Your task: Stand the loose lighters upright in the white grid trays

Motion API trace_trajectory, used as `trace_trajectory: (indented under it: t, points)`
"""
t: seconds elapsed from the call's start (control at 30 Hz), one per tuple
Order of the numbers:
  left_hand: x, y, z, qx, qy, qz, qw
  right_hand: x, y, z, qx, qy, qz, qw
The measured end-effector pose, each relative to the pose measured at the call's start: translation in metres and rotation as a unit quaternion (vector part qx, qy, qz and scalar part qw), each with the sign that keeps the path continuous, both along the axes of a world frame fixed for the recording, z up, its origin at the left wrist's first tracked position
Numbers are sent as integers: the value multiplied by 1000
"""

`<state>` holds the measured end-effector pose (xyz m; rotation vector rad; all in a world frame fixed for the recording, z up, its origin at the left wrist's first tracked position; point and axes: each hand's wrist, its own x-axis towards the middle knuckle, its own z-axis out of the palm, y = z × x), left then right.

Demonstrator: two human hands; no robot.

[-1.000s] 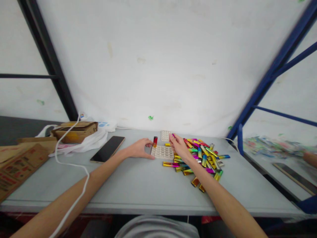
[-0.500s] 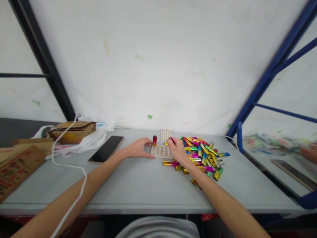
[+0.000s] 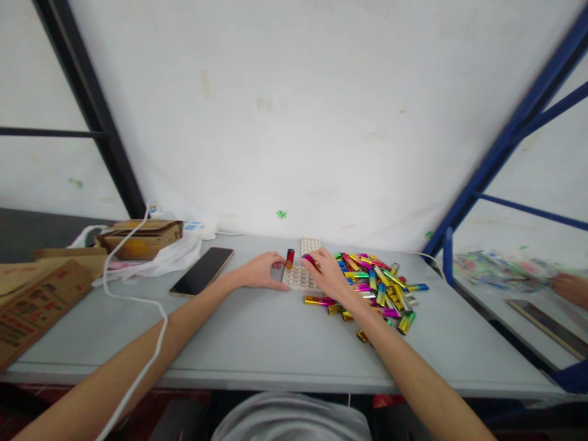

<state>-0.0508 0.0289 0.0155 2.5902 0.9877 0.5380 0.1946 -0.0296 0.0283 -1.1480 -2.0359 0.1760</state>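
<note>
A white tray with rows of round holes (image 3: pixel 299 279) lies on the table between my two hands. A red and gold shiny tube with a dark top (image 3: pixel 290 258) stands upright at its far left corner. My left hand (image 3: pixel 264 271) curves around the left end of the tray, thumb apart from the fingers and nothing in its grasp. Over the tray's right part, my right hand (image 3: pixel 329 274) pinches a purple shiny tube (image 3: pixel 312 262), held tilted. To the right lies a loose heap of metallic-coloured tubes (image 3: pixel 389 290). My right hand covers part of the tray.
A second white tray (image 3: pixel 310 245) lies against the wall. Left are a dark phone (image 3: pixel 203 271), a white plastic bag (image 3: pixel 172 262), cardboard boxes (image 3: pixel 142 239) and a white cable (image 3: pixel 138 299) crossing over my left arm. A co-worker's hand (image 3: pixel 569 286) is at the far right.
My right hand has moved slightly left with the purple tube, which now shows more and is tilted. My left hand stays by the tray. The whole view has shifted slightly.
</note>
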Motion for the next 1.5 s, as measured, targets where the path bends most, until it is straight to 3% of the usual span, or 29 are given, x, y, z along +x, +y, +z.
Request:
trace_trajectory:
  t: [0.07,0.2,0.47,0.7,0.8,0.97,1.1,1.33,1.5]
  points:
    - [0,0,0,1,-2,-2,1000,-1,0,5,6,-43,-9,999]
    - [0,1,-2,4,-1,0,1000,-8,6,11,-52,-61,0,997]
    - [1,2,-6,9,-6,2,1000,-22,18,3,-71,-175,-32,982]
    - [1,0,-1,19,2,-6,1000,-36,20,8,-68,-238,-56,967]
    - [1,-1,0,14,7,-4,1000,-23,15,16,-80,-222,-23,972]
    - [1,0,-1,2,0,-3,1000,27,-6,36,-148,-173,110,968]
    - [1,1,-3,3,-5,1,1000,51,-20,42,-206,-155,150,955]
    - [0,1,-2,2,1,7,1000,30,-22,23,-187,-206,186,942]
    - [1,0,-1,7,1,6,1000,25,-24,27,-173,-158,178,956]
